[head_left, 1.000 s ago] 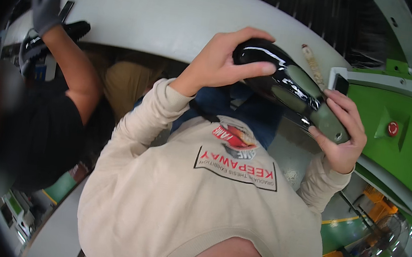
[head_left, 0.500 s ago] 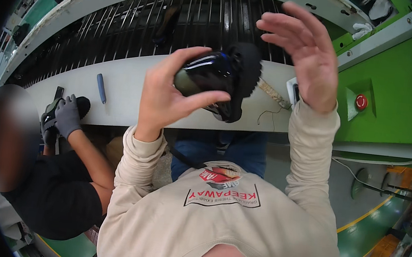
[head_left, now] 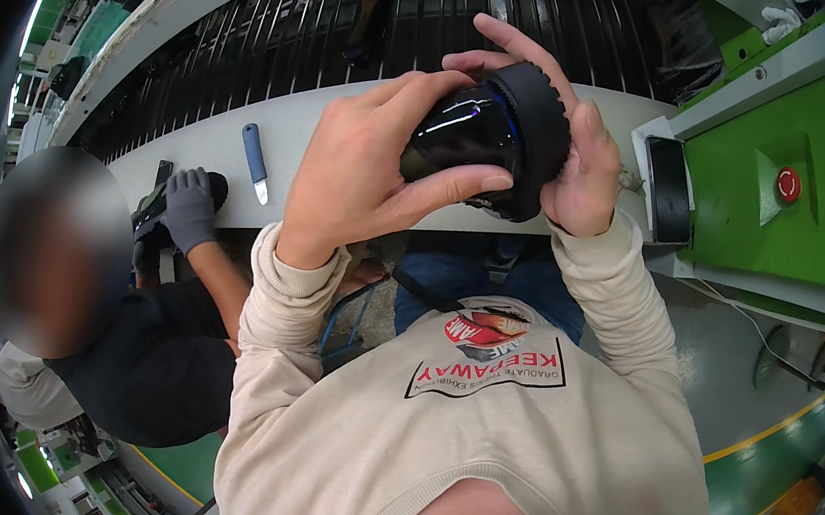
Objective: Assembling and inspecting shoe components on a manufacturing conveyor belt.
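Watching remotely, I log a glossy black shoe (head_left: 458, 134) held up above the near edge of the worktop (head_left: 213, 148), between both hands. Left hand (head_left: 362, 162) grips the upper, thumb on the near side. Treaded sole (head_left: 540, 120) faces right, toward the right hand (head_left: 579, 179), which is open, fingers outstretched, palm beside the sole; contact I cannot confirm. Long axis looks foreshortened, exact heading unclear to me. Blue-handled knife (head_left: 256, 163) lies left.

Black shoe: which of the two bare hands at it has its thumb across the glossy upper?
The left hand, its thumb lying over the black shoe's shiny surface; the right hand is at the ridged sole instead.
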Action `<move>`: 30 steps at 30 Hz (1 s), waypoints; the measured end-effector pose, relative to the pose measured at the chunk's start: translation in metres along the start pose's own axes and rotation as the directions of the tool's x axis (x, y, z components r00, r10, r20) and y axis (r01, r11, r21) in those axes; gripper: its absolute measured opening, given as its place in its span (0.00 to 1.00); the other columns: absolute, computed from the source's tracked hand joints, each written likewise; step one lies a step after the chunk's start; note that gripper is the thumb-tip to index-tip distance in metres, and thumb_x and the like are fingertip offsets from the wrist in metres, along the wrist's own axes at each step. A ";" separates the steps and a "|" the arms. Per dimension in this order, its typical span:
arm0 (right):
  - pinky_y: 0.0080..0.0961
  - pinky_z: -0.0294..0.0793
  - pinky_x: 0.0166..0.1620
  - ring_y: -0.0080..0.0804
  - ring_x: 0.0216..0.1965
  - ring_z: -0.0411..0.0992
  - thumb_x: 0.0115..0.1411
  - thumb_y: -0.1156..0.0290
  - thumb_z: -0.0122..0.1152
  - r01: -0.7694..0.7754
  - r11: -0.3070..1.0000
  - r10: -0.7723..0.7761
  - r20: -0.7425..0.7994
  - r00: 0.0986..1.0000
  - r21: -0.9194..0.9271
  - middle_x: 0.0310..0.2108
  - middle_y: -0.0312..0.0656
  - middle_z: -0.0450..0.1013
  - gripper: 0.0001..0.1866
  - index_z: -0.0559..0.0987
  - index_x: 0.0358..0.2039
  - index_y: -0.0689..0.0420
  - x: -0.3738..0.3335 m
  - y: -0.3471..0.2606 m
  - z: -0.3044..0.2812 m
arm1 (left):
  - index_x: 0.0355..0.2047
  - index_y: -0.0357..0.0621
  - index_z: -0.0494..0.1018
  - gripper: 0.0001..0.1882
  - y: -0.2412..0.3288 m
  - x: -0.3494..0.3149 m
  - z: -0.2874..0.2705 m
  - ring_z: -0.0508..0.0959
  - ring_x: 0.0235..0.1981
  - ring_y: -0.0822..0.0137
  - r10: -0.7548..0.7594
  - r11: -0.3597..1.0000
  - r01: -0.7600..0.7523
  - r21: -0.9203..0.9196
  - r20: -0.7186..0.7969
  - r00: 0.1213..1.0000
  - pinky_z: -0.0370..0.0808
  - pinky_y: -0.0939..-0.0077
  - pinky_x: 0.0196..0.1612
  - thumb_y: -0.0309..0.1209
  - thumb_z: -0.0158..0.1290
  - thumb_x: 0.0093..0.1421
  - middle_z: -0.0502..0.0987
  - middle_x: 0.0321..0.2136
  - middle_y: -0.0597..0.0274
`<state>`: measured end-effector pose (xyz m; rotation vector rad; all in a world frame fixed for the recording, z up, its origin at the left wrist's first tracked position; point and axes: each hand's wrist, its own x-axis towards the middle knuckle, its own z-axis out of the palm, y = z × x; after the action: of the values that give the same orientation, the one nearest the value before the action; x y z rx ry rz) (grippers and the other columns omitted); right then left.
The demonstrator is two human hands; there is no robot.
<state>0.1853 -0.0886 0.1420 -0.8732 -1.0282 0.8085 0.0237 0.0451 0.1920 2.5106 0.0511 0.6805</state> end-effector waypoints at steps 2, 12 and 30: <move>0.37 0.74 0.67 0.45 0.65 0.72 0.70 0.26 0.37 0.007 1.000 -0.007 0.001 1.000 -0.007 0.65 0.59 0.70 0.56 0.56 0.76 0.67 -0.003 -0.002 0.000 | 0.54 0.31 0.77 0.36 0.003 0.003 -0.003 0.87 0.34 0.56 0.004 1.000 -0.004 0.011 0.044 0.999 0.81 0.71 0.39 0.46 0.75 0.56 0.85 0.36 0.49; 0.31 0.77 0.61 0.36 0.53 0.79 0.77 0.57 0.36 0.035 0.951 0.058 -0.286 0.956 0.308 0.49 0.52 0.80 0.27 0.73 0.60 0.66 -0.011 0.000 -0.002 | 0.57 0.30 0.73 0.36 0.022 0.013 -0.011 0.87 0.34 0.43 -0.131 0.987 0.099 0.126 0.279 0.951 0.81 0.64 0.35 0.47 0.71 0.61 0.84 0.32 0.43; 0.34 0.71 0.65 0.39 0.58 0.75 0.78 0.54 0.33 0.067 0.988 -0.091 -0.180 0.979 -0.137 0.55 0.51 0.76 0.30 0.72 0.63 0.65 -0.034 -0.019 -0.022 | 0.57 0.27 0.72 0.40 0.049 0.043 0.004 0.81 0.22 0.42 -0.022 0.960 -0.089 0.267 0.387 0.922 0.74 0.61 0.23 0.53 0.69 0.61 0.78 0.20 0.46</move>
<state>0.1986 -0.1314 0.1409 -0.9938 -0.9518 0.5855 0.0580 0.0081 0.2338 2.8810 -0.0420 0.1842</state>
